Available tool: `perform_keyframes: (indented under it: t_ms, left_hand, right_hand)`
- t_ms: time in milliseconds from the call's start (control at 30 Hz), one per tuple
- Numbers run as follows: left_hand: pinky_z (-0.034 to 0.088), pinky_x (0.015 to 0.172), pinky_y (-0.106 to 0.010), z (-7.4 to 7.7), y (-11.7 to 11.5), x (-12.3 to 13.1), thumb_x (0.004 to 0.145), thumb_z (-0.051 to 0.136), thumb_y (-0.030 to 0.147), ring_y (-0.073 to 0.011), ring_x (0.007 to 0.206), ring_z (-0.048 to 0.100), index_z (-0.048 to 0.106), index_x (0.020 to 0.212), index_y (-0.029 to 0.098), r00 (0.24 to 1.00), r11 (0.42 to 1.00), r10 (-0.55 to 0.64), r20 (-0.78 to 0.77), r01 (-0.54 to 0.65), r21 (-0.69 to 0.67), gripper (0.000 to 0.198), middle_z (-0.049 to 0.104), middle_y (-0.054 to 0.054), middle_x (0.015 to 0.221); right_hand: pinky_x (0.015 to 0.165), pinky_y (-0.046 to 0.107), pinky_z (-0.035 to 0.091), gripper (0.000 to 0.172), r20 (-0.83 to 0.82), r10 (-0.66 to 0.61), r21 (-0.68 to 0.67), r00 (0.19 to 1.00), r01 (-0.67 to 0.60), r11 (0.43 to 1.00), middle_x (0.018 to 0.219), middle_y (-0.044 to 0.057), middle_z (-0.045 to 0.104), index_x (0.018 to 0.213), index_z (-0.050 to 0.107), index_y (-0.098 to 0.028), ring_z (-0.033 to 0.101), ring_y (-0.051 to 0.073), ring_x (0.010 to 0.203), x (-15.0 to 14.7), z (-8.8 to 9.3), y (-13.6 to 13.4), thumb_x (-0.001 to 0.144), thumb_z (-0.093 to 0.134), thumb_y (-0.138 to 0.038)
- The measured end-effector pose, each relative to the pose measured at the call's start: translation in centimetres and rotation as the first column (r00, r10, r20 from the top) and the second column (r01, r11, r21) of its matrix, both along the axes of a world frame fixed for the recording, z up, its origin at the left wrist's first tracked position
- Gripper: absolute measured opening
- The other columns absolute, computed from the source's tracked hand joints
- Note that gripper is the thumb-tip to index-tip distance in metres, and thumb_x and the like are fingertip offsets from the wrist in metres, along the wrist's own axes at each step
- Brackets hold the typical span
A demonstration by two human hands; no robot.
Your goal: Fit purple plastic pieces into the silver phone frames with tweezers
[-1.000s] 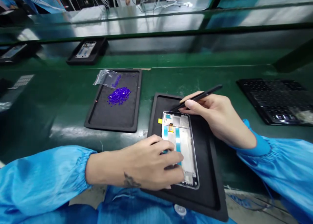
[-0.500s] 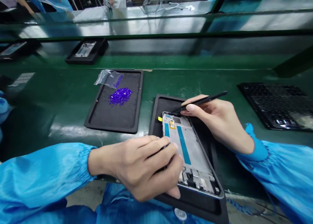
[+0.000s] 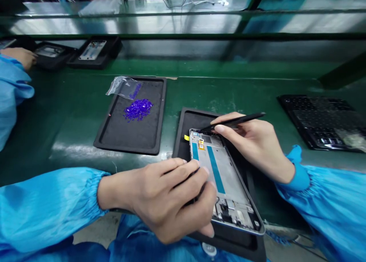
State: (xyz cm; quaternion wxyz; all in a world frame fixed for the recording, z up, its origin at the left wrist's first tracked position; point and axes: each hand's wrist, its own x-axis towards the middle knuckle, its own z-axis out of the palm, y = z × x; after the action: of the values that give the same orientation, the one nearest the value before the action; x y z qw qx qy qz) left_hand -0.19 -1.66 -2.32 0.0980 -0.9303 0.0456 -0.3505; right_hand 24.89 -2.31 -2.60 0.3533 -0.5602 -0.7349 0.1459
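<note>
Phone frame (image 3: 225, 178) sits tilted on a black tray (image 3: 188, 121), its lower end reaching the tray's near right corner. The left hand (image 3: 171, 197) is closed on the frame's left edge, fingers curled over it. The right hand (image 3: 251, 147) pinches black tweezers (image 3: 237, 121) between thumb and fingers, their tip just above the frame's top corner. A yellow tab (image 3: 201, 144) and a blue strip (image 3: 215, 174) show on the frame's face. Blue sleeves (image 3: 45, 205) cover both arms. Beyond, on a green bench (image 3: 228, 88), a second tray (image 3: 128, 138) holds a pile of purple bits (image 3: 138, 109) and a plastic bag (image 3: 122, 87). A ribbed black mat (image 3: 323, 121) lies right. Farther left, a co-worker's hand (image 3: 17, 56) rests near more trays (image 3: 93, 50).
</note>
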Motion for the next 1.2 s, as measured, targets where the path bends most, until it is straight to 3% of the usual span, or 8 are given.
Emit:
perform_keyframes:
  t_ms: [233,367,467,767,1000,1200]
  left_hand:
    - [0.065,0.075,-0.036,-0.1,0.0,-0.1,0.105,0.04,0.043,-0.0293,0.094,0.076,0.073,0.105,0.004,1.0,1.0,-0.001,-0.008,0.001,0.01,0.051,0.077,-0.017,0.1]
    - [0.065,0.074,-0.036,-0.2,0.0,-0.1,0.104,0.042,0.046,-0.0294,0.093,0.076,0.073,0.106,0.004,1.0,1.0,0.007,-0.002,-0.007,0.02,0.053,0.077,-0.017,0.1]
    - [0.065,0.075,-0.036,-0.4,0.0,-0.1,0.103,0.044,0.048,-0.0291,0.093,0.075,0.073,0.105,0.003,1.0,1.0,0.004,-0.006,-0.003,0.026,0.054,0.077,-0.018,0.1]
    - [0.063,0.087,-0.039,-0.9,-0.2,-0.4,0.1,0.048,0.054,-0.0315,0.103,0.073,0.071,0.112,0.003,1.0,0.998,0.012,-0.014,-0.011,0.058,0.057,0.074,-0.019,0.108]
    - [0.063,0.084,-0.035,-1.2,-0.3,0.0,0.102,0.043,0.052,-0.0274,0.099,0.074,0.072,0.109,0.006,0.999,0.998,0.039,0.032,-0.04,0.048,0.054,0.076,-0.017,0.104]
    - [0.064,0.084,-0.038,-1.1,-0.2,-0.1,0.101,0.045,0.055,-0.0297,0.098,0.074,0.071,0.109,0.005,1.0,0.998,0.016,0.016,-0.017,0.065,0.056,0.076,-0.018,0.105]
  right_hand:
    - [0.074,0.028,0.054,0.012,0.026,0.015,0.015,1.0,-0.015,1.0,0.099,0.003,0.076,0.092,0.073,-0.019,0.072,0.017,0.083,-0.1,-0.2,-0.3,0.095,0.064,-0.026]
    - [0.069,0.026,0.056,0.012,-0.048,0.014,0.007,0.999,-0.014,1.0,0.099,0.002,0.076,0.1,0.072,-0.021,0.072,0.016,0.079,0.0,0.0,-0.4,0.095,0.063,-0.027]
    - [0.07,0.024,0.058,0.013,-0.098,0.027,-0.039,0.995,-0.031,0.999,0.101,0.002,0.075,0.098,0.073,-0.021,0.072,0.015,0.082,0.3,0.4,-0.2,0.096,0.062,-0.026]
    - [0.069,0.026,0.057,0.019,0.007,0.021,-0.046,1.0,-0.02,0.999,0.105,0.004,0.076,0.094,0.077,-0.02,0.072,0.017,0.084,0.0,0.1,0.0,0.097,0.06,-0.027]
    - [0.074,0.028,0.059,0.021,-0.009,-0.006,-0.08,1.0,0.006,0.997,0.104,0.004,0.076,0.088,0.078,-0.022,0.072,0.019,0.09,-0.2,0.5,0.1,0.096,0.06,-0.03]
    - [0.073,0.028,0.059,0.02,-0.005,0.003,-0.086,1.0,-0.003,0.996,0.103,0.004,0.077,0.088,0.078,-0.022,0.072,0.019,0.089,-0.2,0.5,0.2,0.095,0.061,-0.028]
